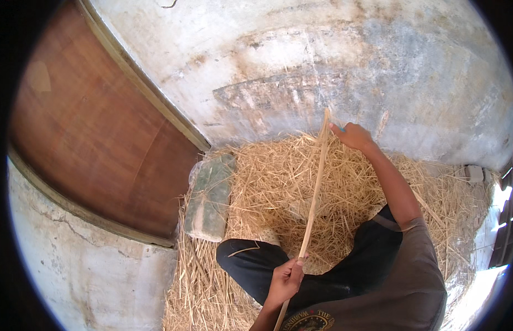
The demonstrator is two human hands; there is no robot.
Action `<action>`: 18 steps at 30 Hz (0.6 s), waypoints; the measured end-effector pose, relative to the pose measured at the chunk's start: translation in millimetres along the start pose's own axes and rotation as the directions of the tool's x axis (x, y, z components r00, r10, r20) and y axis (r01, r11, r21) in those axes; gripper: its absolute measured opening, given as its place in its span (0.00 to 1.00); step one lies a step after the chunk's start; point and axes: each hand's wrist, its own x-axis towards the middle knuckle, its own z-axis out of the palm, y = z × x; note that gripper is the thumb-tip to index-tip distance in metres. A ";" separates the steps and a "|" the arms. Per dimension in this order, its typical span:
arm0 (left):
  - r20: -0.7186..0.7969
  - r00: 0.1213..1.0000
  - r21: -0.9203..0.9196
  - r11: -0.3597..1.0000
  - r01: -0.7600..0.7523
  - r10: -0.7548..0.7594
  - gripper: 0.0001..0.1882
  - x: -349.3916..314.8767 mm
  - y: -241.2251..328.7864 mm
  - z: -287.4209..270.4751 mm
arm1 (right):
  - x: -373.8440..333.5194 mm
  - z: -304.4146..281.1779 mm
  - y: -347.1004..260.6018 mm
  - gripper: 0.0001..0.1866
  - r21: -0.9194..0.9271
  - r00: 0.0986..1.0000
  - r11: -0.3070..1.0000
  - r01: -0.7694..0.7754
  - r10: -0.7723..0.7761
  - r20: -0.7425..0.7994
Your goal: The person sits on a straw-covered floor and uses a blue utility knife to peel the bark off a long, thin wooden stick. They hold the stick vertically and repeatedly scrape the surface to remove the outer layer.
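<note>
A long, pale strip [313, 204], which looks like split bamboo or cane, slants from near my lap up toward the wall. My left hand [285, 280] is closed round its lower part, and the tail runs on down past my wrist. At the far end my right hand [353, 136] is closed, its thumb and finger pointing at the strip's tip. A small blue-green bit shows at those fingers; what it belongs to is too small to make out. Thin loose slivers hang beside the tip. Whether the right fingers touch the strip itself I cannot tell.
Straw-like shavings [267, 187] cover the floor around my bent legs. To the left lies a greenish block [211, 196] with clear plastic about it. A brown door [113, 121] stands at the left, a stained wall [366, 71] ahead, and a small grey block [474, 174] at the right.
</note>
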 end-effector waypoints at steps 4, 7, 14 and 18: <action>0.010 0.998 0.139 0.988 -0.069 0.069 0.16 4.2 -7.7 6.0 | -26.0 -10.4 3.6 0.44 -0.157 0.997 0.987 -0.026 0.015 -0.070; 0.025 0.996 0.247 0.965 -0.090 0.087 0.16 3.0 -11.4 6.2 | -32.5 -12.8 16.3 0.44 -0.181 0.991 0.983 -0.018 -0.006 -0.133; 0.029 0.966 0.464 0.853 -0.239 0.255 0.15 6.8 -12.3 5.2 | -14.6 -13.3 48.8 0.42 -0.031 0.999 0.999 -0.013 0.011 -0.042; -0.010 0.963 0.277 0.926 -0.256 0.269 0.15 10.6 -19.4 1.9 | -42.3 -15.3 12.8 0.43 -0.144 0.987 0.988 0.063 -0.083 -0.139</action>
